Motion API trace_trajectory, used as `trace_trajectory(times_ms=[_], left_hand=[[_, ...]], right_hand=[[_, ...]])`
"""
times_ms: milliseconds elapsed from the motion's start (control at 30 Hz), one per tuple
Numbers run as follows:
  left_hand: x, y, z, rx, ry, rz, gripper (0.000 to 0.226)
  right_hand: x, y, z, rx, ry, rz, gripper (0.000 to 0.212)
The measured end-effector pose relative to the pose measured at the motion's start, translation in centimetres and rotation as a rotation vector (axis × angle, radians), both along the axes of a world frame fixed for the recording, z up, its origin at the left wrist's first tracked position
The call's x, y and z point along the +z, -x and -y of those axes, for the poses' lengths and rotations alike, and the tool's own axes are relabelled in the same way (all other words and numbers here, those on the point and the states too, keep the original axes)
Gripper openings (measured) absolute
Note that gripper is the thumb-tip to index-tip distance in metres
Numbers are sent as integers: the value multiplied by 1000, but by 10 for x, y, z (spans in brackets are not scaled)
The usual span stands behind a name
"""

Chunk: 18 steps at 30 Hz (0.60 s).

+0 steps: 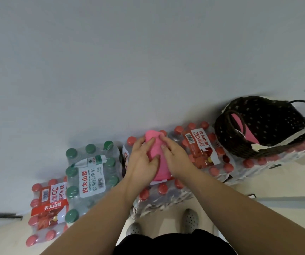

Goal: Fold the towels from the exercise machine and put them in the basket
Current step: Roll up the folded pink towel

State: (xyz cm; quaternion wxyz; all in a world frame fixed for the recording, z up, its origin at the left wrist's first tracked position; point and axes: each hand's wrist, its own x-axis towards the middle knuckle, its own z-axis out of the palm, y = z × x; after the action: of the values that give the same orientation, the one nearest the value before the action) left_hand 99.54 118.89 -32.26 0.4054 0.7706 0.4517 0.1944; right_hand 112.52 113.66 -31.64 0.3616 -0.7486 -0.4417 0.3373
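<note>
A pink towel (156,144) lies folded into a narrow strip on top of a shrink-wrapped pack of red-capped bottles (163,188). My left hand (141,161) rests flat on the towel's left side, fingers straight. My right hand (174,157) presses on its right side, fingers laid over the cloth. A dark woven basket (258,144) with a black dotted lining stands to the right on another pack of bottles. Inside it a second pink towel (243,129) leans against the wall of the basket.
Packs of bottled water line the grey wall: a green-capped pack (91,173) and a red-capped pack (47,208) to the left, another red-capped pack (203,150) between the towel and the basket. My shoes (190,219) stand on the pale floor below.
</note>
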Motion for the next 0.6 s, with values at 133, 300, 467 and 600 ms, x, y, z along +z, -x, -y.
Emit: trace_trajectory(times_ms=[133,300,467,600], left_hand=[[22,-26,11,79,83,149,61],[63,-83,23,121,152,400,57],[104,-164,42,152,13,500,53],[120,-236,52,-7,-94,460,53]], right_hand=[[23,-18,7,-26,-36,-136,45],[56,-73,18,-57,-200,-251,41],[101,-159,33,-34,-346,-296,39],[119,-244,47,-36,-443,-231,40]])
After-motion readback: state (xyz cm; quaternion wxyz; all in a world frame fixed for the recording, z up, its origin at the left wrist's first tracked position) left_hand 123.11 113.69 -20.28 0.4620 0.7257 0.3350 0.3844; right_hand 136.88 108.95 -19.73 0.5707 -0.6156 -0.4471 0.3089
